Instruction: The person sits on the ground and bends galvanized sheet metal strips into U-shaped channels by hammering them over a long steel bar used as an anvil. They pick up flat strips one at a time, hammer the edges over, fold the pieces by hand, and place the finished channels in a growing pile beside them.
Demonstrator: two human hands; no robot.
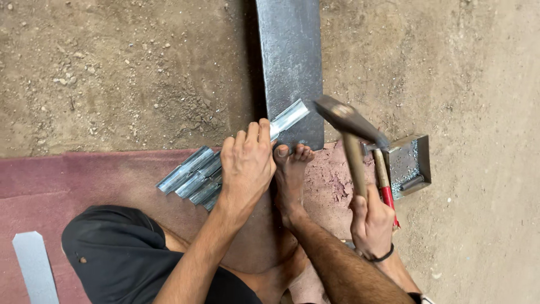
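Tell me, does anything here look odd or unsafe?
Yes. A bare foot rests against the dark steel bar, close to the metal strip that the left hand steadies, while the right hand holds the hammer just above. The toes look exposed.

Your left hand point(246, 163) pins a shiny folded sheet-metal strip point(288, 117); it lies slanted across the near end of the dark steel bar point(289, 56), far end pointing up-right. Your right hand point(371, 222) grips a hammer point(351, 126) by its wooden handle; the dark head is tilted, just beside the strip's far end. Contact with the strip: cannot tell, head blurred.
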